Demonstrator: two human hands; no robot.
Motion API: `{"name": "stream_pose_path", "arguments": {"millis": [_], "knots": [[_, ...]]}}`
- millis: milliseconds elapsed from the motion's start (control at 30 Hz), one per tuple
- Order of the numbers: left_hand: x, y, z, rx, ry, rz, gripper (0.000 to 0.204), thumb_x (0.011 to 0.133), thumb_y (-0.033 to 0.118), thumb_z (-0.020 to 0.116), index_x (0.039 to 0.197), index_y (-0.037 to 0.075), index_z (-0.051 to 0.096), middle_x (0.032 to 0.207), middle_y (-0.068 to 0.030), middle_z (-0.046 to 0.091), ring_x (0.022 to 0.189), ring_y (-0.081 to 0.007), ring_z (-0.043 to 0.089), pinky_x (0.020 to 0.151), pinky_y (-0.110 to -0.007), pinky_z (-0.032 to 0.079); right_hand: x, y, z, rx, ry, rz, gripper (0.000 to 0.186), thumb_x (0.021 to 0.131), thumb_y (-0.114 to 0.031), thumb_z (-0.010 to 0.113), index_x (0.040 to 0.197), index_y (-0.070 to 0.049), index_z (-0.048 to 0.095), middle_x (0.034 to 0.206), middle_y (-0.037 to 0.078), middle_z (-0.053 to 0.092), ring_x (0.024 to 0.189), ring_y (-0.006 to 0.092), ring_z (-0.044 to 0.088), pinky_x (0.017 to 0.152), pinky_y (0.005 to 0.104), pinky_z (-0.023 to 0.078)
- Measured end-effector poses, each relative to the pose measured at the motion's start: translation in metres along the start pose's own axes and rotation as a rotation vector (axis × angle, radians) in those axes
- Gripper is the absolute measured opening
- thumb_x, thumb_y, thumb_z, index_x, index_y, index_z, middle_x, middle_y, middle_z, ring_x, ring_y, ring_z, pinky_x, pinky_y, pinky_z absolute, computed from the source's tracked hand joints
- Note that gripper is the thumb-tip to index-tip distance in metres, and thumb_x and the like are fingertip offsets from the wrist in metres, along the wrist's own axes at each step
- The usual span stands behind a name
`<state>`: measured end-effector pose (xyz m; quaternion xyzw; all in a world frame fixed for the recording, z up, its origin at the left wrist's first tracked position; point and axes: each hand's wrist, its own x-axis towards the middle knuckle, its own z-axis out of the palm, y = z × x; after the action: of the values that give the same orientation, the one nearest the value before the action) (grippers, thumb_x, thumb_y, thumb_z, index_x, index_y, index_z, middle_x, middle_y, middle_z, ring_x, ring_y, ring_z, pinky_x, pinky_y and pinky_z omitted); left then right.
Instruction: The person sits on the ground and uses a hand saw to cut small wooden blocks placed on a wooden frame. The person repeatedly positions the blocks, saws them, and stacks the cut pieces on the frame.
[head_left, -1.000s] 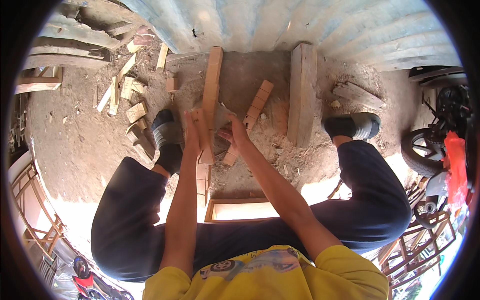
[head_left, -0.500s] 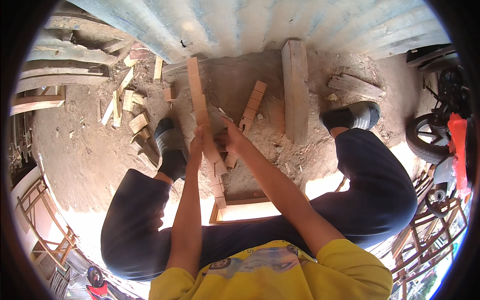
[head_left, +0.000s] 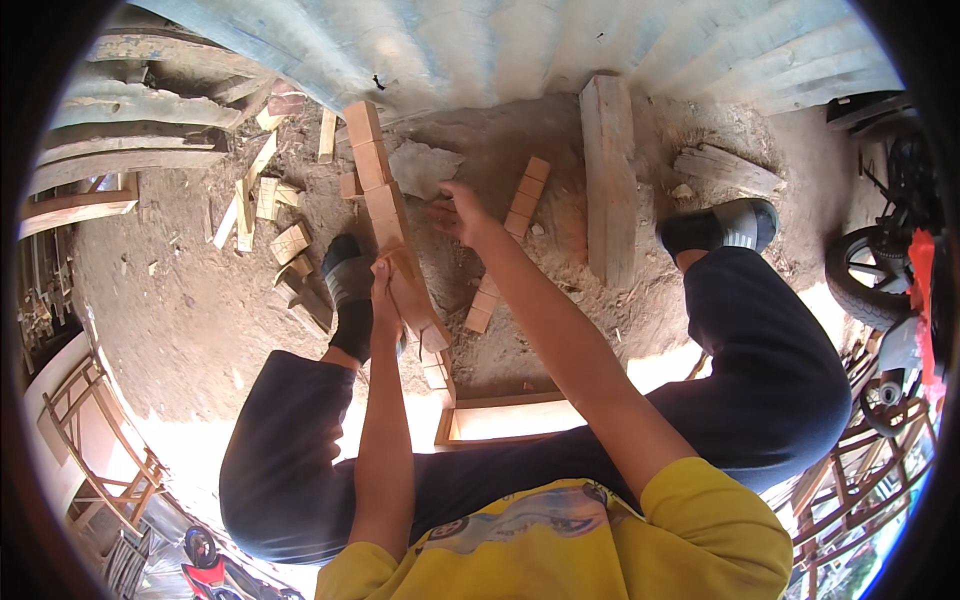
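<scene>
Left hand [head_left: 384, 300] is gripping the long wooden bar [head_left: 382, 205]; right hand [head_left: 459, 216] is hovering right of it, fingers spreading loosely apart.

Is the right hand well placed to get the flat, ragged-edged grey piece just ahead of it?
Probably yes: the right hand looks open and close to the grey piece, with nothing visible between them.
</scene>
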<state>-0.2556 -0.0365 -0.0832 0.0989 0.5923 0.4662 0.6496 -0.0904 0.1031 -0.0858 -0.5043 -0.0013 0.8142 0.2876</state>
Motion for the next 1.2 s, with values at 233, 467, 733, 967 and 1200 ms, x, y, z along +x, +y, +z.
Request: {"name": "stream_pose_path", "arguments": {"millis": [233, 467, 733, 967, 1200], "knots": [[0.01, -0.018, -0.01, -0.011, 0.056, -0.043, 0.067, 0.088, 0.057, 0.052, 0.129, 0.004, 0.048, 0.113, -0.0073, 0.058, 0.099, -0.0162, 0.058, 0.085, -0.029, 0.047, -0.003, -0.021, 0.016, -1.674, 0.352, -1.021, 0.091, 0.067, -0.037, 0.078, 0.14, -0.011, 0.032, 0.141, 0.025, 0.031, 0.131, 0.0394, 0.032, 0.104, 0.0474, 0.032], [0.004, -0.017, -0.005, 0.101, 0.02, 0.005, 0.065, 0.09, 0.054, 0.052, 0.125, 0.0, 0.051, 0.114, -0.007, 0.057, 0.102, -0.0145, 0.055, 0.087, -0.028, 0.043, 0.037, -0.028, -0.006, -1.884, 0.135, -0.989, 0.092, 0.059, -0.039, 0.083, 0.137, -0.02, 0.038, 0.138, 0.024, 0.033, 0.127, 0.041, 0.031, 0.103, 0.0484, 0.032], [0.013, -0.01, 0.013, 0.327, 0.058, 0.066, 0.061, 0.09, 0.053, 0.051, 0.117, -0.001, 0.058, 0.105, -0.0056, 0.059, 0.095, -0.011, 0.054, 0.083, -0.026, 0.042, 0.03, -0.011, -0.012, -1.562, 0.423, -1.009, 0.078, 0.067, -0.03, 0.079, 0.133, -0.009, 0.042, 0.129, 0.025, 0.04, 0.12, 0.0399, 0.037, 0.099, 0.0501, 0.033], [0.027, -0.03, 0.006, 0.357, 0.057, 0.046, 0.068, 0.087, 0.06, 0.052, 0.114, -0.002, 0.062, 0.095, -0.0058, 0.062, 0.084, -0.0107, 0.055, 0.076, -0.026, 0.043, 0.023, -0.043, -0.026, -1.727, 0.258, -0.863, 0.065, 0.074, -0.021, 0.069, 0.133, -0.007, 0.044, 0.137, 0.022, 0.036, 0.127, 0.0412, 0.031, 0.102, 0.0514, 0.03], [0.024, -0.003, 0.022, 0.873, 0.251, 0.021, 0.07, 0.086, 0.062, 0.051, 0.1, -0.004, 0.068, 0.082, -0.0158, 0.065, 0.082, -0.0182, 0.06, 0.076, -0.032, 0.046, 0.035, -0.012, -0.055, -1.147, 0.407, -1.013, 0.052, 0.076, -0.019, 0.065, 0.124, -0.003, 0.052, 0.11, 0.018, 0.061, 0.106, 0.0327, 0.056, 0.087, 0.0443, 0.045]]}}
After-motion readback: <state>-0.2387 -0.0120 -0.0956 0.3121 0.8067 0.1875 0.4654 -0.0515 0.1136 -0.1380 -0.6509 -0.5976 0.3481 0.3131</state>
